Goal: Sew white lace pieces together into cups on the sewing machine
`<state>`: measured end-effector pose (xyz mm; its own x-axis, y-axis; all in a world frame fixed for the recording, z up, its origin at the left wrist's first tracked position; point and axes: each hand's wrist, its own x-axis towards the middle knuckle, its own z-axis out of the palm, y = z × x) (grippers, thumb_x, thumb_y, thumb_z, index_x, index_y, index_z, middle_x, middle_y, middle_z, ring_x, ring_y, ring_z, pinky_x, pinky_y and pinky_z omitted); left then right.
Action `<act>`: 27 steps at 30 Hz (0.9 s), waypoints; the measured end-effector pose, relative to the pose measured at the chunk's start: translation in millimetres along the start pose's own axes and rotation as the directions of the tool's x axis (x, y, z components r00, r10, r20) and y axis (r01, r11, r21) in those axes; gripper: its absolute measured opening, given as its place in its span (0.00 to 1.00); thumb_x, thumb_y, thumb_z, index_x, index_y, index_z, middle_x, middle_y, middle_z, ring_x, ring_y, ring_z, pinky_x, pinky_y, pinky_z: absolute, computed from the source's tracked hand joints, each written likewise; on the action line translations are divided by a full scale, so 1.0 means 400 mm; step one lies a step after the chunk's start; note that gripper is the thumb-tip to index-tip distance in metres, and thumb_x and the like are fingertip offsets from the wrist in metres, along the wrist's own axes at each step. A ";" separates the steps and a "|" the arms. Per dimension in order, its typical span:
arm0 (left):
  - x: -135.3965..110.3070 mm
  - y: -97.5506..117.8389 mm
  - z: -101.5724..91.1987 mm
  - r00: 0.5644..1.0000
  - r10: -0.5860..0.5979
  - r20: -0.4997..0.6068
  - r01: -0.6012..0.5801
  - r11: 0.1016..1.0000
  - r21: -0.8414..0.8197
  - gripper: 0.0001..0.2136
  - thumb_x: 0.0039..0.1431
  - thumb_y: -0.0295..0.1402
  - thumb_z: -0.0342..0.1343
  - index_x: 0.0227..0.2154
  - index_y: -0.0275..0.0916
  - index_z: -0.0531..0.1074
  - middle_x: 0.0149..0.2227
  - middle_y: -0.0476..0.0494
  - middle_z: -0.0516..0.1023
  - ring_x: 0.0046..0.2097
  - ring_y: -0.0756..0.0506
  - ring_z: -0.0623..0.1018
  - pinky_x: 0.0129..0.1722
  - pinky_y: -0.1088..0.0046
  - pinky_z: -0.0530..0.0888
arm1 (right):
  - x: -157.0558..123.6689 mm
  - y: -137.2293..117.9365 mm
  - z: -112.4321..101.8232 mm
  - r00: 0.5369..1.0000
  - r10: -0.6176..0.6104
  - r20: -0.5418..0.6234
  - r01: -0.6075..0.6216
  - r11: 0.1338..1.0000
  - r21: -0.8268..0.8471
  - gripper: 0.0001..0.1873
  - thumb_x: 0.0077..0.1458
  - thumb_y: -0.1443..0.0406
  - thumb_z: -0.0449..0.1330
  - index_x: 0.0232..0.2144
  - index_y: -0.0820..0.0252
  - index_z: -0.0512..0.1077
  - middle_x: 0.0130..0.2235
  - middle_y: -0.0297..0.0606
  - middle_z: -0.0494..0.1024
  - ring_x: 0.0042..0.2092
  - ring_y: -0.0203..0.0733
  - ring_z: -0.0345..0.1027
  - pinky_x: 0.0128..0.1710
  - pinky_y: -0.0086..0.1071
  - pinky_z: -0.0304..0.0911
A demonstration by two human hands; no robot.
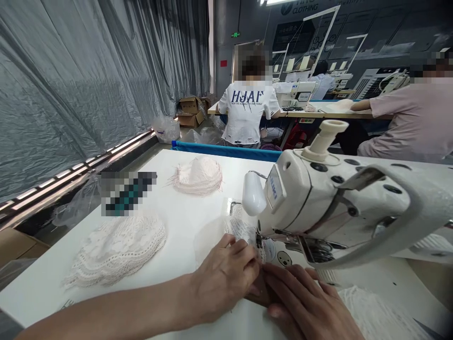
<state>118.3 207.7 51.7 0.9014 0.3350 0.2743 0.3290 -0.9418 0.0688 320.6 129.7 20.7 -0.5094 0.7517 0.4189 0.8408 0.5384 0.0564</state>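
White lace fabric [241, 229] lies at the needle area of a white sewing machine [293, 193], with a sheer part spreading left over the table. My left hand [226, 274] is closed on this lace just in front of the presser foot, fingers curled and knuckles up. Close beside it, my right hand [304, 300] rests low with fingers stretched out towards the needle and the thumb tucked below. Between the hands, a brownish patch is partly hidden. Fingertips of both hands are near the presser foot.
A stack of white lace pieces [120, 248] lies on the left of the table, pale pink cup-shaped pieces [200, 174] farther back. More white fabric [380, 314] is at the lower right. A blurred-out dark item [130, 193] sits by the left edge. Co-workers sit at machines ahead.
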 end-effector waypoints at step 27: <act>0.004 0.009 0.018 0.997 0.001 -0.076 0.013 0.982 0.188 0.09 0.62 0.33 0.51 0.36 0.31 0.69 0.34 0.45 0.70 0.41 0.46 0.70 0.48 0.64 0.63 | 0.005 0.004 -0.005 0.997 -0.070 -0.022 0.064 0.978 -0.198 0.20 0.63 0.59 0.47 0.49 0.64 0.69 0.50 0.41 0.74 0.35 0.42 0.71 0.39 0.40 0.55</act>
<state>122.9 205.0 45.4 0.8778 0.3307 0.3467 0.3878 -0.9153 -0.1089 321.3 131.2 23.2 -0.5627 0.7040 0.4333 0.8260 0.4995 0.2612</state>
